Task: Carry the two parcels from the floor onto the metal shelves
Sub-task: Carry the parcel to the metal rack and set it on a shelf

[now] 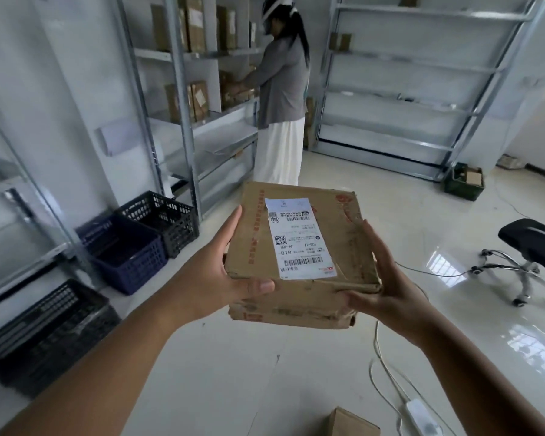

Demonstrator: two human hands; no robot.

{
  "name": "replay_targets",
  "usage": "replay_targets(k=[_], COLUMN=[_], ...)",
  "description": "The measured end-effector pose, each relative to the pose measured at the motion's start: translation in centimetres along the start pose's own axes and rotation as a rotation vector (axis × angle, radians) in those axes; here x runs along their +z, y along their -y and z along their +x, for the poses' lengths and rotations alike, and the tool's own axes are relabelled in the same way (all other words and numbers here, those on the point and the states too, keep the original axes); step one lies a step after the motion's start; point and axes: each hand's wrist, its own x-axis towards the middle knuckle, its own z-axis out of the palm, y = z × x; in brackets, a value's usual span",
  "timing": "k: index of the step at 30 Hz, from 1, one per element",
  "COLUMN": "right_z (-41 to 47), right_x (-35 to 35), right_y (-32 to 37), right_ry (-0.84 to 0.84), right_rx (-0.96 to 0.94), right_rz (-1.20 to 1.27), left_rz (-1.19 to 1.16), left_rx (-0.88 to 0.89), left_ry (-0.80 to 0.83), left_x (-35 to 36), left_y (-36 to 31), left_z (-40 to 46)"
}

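Observation:
I hold a flat brown cardboard parcel (pixel 337 243) with a white shipping label out in front of me, above the floor. A second brown parcel (pixel 293 313) lies directly under it in the same grip. My left hand (pixel 221 272) clasps the stack's left side, thumb over the front edge. My right hand (pixel 387 284) clasps the right side. Metal shelves (pixel 183 55) holding several boxes stand at the left, and another metal shelf unit (pixel 422 61), mostly bare, stands at the back right. The corner of another brown box (pixel 350 423) shows on the floor at the bottom edge.
A person in a grey top and white skirt (pixel 282 89) stands at the left shelves, handling boxes. Blue and black crates (pixel 139 243) line the left wall. An office chair (pixel 529 250) stands at the right. White cables and a power strip (pixel 419 416) lie on the floor.

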Motion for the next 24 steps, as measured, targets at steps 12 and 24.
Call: replay_targets(k=[12, 24], right_z=[8.4, 15.0], right_x=[12.6, 28.8], right_y=[5.2, 11.8], right_ry=[0.305, 0.576], right_rx=[-0.168, -0.245], right_rz=[-0.057, 0.005], left_rz=[0.063, 0.036], left_rx=[-0.131, -0.193], left_ry=[-0.350, -0.722], left_x=[-11.3, -22.8], left_y=[1.6, 2.3], left_z=[-9.5, -20.8])
